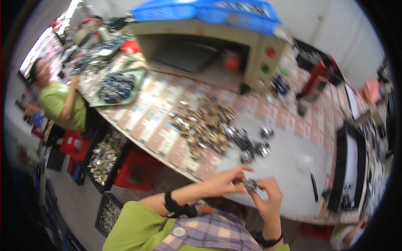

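Over the near edge of the table, my left hand [229, 183] and my right hand [269, 193] meet around a small round metal part [251, 185]. Fingertips of both hands pinch it from either side; blur hides its details. Just beyond my hands, several similar dark, shiny metal parts [247, 144] lie in a loose group on a grey mat [293, 167]. To their left spreads a heap of small gold and silver metal pieces [205, 123]. A black pen [313, 185] rests on the mat to the right of my right hand.
A beige box-like machine [261, 62] with blue trays [167, 9] on top stands at the back. A green tray [136, 92] of dark blue parts is at left, a black tray [338, 175] at right. Bins of parts [102, 161] stand below left; a co-worker [58, 100] sits beyond.
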`<state>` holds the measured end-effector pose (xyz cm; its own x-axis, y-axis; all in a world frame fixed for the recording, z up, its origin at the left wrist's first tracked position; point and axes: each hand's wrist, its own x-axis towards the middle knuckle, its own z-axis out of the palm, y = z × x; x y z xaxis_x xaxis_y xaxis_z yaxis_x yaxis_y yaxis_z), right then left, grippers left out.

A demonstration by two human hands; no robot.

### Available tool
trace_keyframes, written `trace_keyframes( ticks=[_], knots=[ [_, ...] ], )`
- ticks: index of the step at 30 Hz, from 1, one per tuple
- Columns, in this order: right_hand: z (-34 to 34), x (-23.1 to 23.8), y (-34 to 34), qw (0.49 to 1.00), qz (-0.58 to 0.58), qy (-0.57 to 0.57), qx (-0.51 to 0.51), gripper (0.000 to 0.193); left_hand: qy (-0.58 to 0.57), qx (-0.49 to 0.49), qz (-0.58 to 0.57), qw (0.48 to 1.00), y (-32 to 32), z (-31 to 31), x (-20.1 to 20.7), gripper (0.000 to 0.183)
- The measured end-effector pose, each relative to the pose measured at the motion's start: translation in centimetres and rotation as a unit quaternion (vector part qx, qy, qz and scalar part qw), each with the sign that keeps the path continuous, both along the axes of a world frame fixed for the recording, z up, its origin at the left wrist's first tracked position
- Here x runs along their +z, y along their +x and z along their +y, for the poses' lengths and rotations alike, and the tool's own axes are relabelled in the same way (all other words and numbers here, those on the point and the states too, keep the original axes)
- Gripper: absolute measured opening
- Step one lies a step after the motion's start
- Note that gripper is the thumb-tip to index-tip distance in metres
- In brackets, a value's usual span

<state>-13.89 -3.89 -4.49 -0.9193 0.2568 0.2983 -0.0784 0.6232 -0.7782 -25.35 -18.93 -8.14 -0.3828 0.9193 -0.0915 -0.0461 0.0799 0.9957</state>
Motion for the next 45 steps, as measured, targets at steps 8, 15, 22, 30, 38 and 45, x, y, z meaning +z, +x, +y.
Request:
trace_keyframes(
  ticks=[8,15,22,30,38,45],
  knots=[
    [-0.2,-1.6,1.3,0.997,0.047,-0.064,-0.006,0.013,0.172,0.072,0.157,0.97,0.9,0.7,-0.9,0.025],
    [0.3,-2.3,1.0,0.989,0.055,-0.14,0.0,0.014,0.172,0.119,0.148,0.967,1.4,1.0,-0.6,0.026],
    [1.5,-3.2,2.1,0.981,0.059,-0.184,-0.002,0.017,0.156,0.17,0.254,0.939,2.7,1.9,0.9,0.026],
    [2.1,-3.6,2.8,0.972,0.035,-0.23,0.018,0.018,0.137,0.155,0.203,0.957,3.5,2.4,0.7,0.027],
    [1.1,-3.2,2.1,0.965,0.025,-0.261,0.004,0.014,0.149,0.162,0.208,0.953,3.0,1.8,0.1,0.027],
    [-1.1,-2.7,1.9,0.968,0.015,-0.25,0.006,0.013,0.152,0.171,0.187,0.955,2.9,0.0,-0.6,0.029]
  ],
)
